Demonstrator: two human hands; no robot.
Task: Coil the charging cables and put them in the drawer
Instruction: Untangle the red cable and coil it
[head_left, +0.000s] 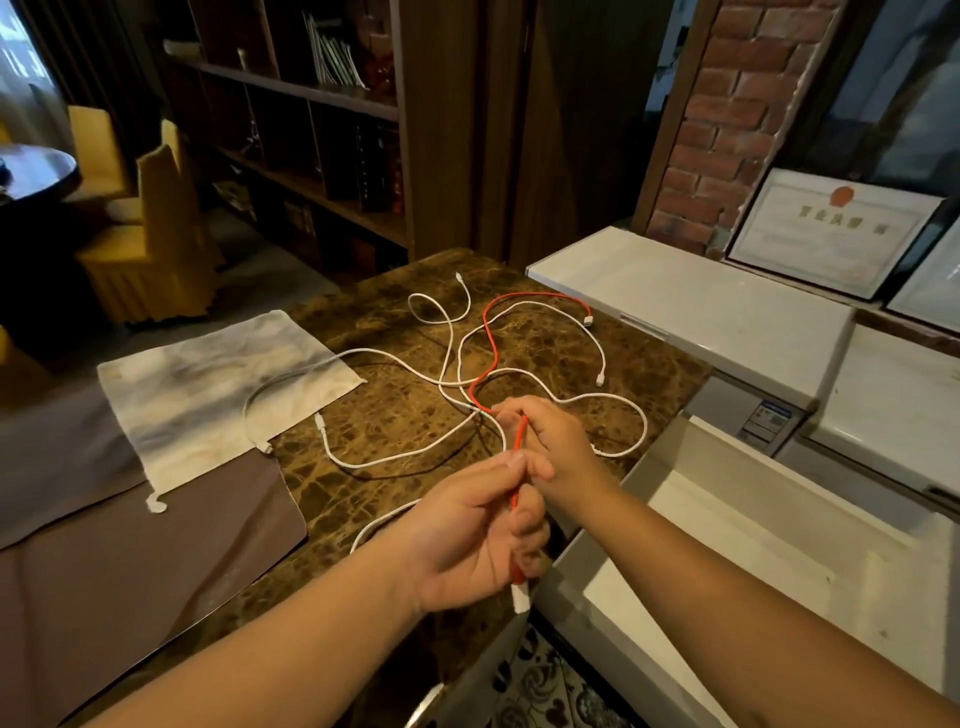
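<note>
A: Item one, red cable (488, 343)?
B: Centre frame, on the marble counter (395, 415); near end lifted, gripped by left hand (483, 535) fingers, white plug below the fist. Right hand (545, 441) fingers pinch it further along.
A: White cables (395, 457)?
B: Loose, tangled around it, one over the cloth (208, 384), left.
A: Drawer (727, 545)?
B: Open, lower right.

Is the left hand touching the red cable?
Touching. The head view shows the left hand closed around the red cable, which runs between its fingers.
</note>
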